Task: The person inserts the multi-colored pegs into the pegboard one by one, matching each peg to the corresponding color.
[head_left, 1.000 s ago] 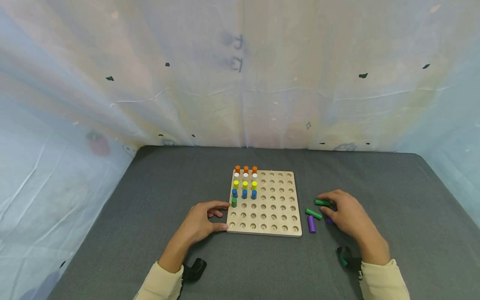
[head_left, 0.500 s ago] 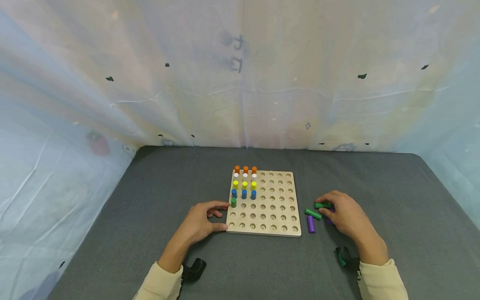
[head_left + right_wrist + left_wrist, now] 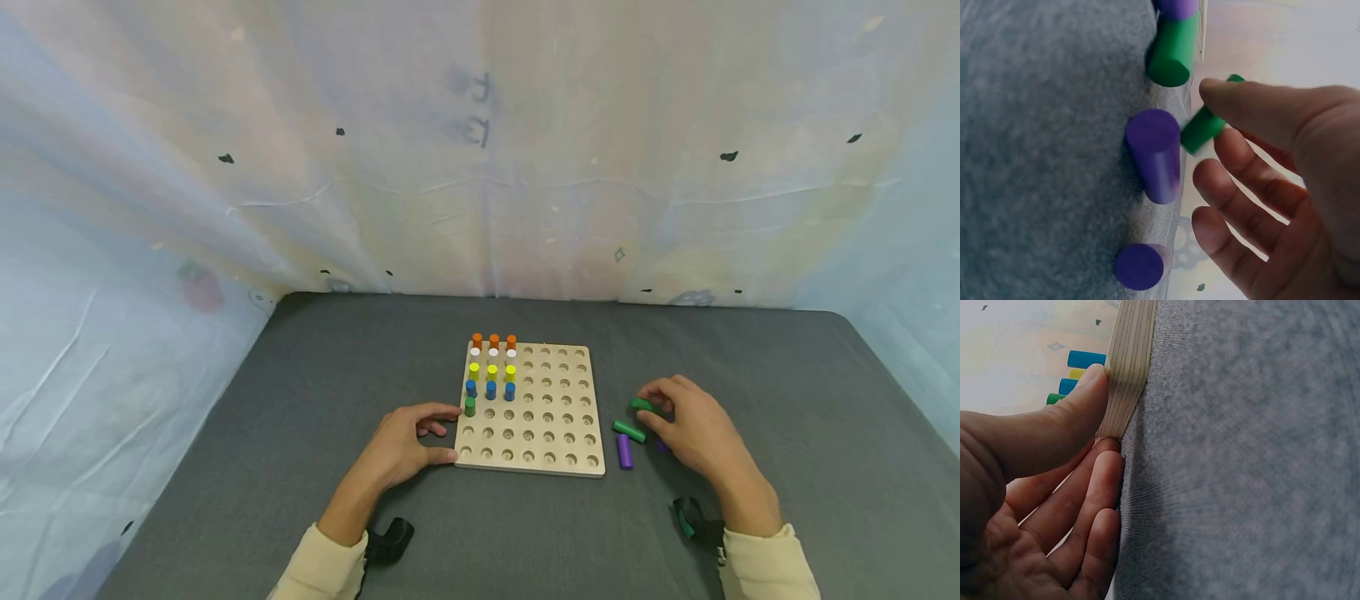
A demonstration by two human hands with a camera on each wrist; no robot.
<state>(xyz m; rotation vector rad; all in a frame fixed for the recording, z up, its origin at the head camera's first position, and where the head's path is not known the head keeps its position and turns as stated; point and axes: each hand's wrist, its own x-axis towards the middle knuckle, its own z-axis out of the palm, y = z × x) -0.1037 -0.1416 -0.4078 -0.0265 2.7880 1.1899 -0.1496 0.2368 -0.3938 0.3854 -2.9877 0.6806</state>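
Note:
My left hand (image 3: 401,450) rests against the left edge of a wooden pegboard (image 3: 555,423), its thumb at the near corner. In the left wrist view the thumb (image 3: 1085,403) touches the board's layered side. To the right of the board my right hand (image 3: 697,429) pinches a green peg (image 3: 1200,131) between thumb and forefinger, tilted and raised off the cloth. Below it lie another green peg (image 3: 628,432), a purple peg (image 3: 625,452) and a second purple peg (image 3: 662,446) partly hidden by the hand. Further purple pegs (image 3: 1139,267) show in the right wrist view.
Rows of orange (image 3: 494,341), white (image 3: 492,356), yellow (image 3: 492,373) and blue pegs (image 3: 491,390) stand in the board's left columns. One green peg (image 3: 470,407) stands below them. Grey cloth (image 3: 337,358) covers the table; a pale curtain (image 3: 555,217) hangs behind.
The right hand has shifted slightly and lifted the green peg a little from where it lay. The left hand stays at the board's edge.

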